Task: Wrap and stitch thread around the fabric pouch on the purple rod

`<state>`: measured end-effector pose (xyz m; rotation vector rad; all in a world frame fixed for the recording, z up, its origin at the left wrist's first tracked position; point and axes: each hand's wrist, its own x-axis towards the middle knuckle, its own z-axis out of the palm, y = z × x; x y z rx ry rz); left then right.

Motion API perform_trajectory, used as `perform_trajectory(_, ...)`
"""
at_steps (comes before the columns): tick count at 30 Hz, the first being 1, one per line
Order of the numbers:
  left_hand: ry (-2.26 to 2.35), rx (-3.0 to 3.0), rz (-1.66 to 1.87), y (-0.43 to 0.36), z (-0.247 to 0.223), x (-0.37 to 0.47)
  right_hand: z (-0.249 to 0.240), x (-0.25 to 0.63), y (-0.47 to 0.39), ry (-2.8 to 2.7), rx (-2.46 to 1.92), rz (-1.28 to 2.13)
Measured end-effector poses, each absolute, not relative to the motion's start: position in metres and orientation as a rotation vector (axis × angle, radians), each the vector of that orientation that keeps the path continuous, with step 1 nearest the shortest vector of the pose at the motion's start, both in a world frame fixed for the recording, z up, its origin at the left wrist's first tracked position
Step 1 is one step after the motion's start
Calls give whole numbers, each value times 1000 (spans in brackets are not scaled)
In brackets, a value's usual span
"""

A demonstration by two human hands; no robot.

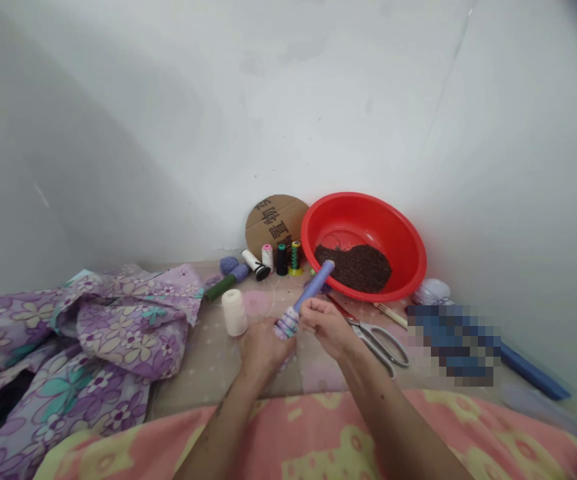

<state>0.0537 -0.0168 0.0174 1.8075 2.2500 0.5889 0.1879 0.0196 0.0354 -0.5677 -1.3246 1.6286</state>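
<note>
My left hand [267,347] is closed around a floral cloth bundle [288,323] at the lower end of a purple stick [313,287]. Purple strands seem to be wound around the cloth. The stick slants up to the right, its far tip in front of the red basin. Close beside the stick, my right hand [326,323] has its fingers curled together in a pinch; anything in them is too fine to make out. A cone of white thread [234,312] stands just left of my left hand. Large scissors [376,337] with a red part lie right of my right hand.
A red basin [413,263] holding dark grains leans at the back, beside a round cardboard piece [271,223]. Several thread spools [281,260] stand before the cardboard. A green stick [220,287] lies left. Floral cloth [133,327] is heaped farther left. A blue object [533,370] lies right.
</note>
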Motion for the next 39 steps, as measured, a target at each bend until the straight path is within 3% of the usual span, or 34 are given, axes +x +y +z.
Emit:
perform_trajectory(3, 2248, 1812, 586, -16, 15, 53, 50, 196, 19, -1162, -342, 1569)
perform_trajectory(7, 2240, 1828, 590, -15, 13, 52, 62, 214, 28, -1154, -356, 1224)
perform_trajectory(15, 2236, 1816, 553, -16, 17, 53, 51, 241, 47, -1283, -860, 732)
perform_trajectory(20, 2245, 1833, 550, -15, 15, 52, 49, 249, 51, -1527, -1444, 55)
perform_trajectory(22, 2240, 1839, 560, -15, 13, 52, 49, 246, 49, -1616, -1503, -67)
perform_trajectory(29, 2243, 1846, 586, -16, 16, 53, 33, 207, 27, -2073, -1178, 472)
perform_trajectory(39, 2265, 1837, 555, -17, 18, 55, 22, 177, 13, -2221, -1329, 487)
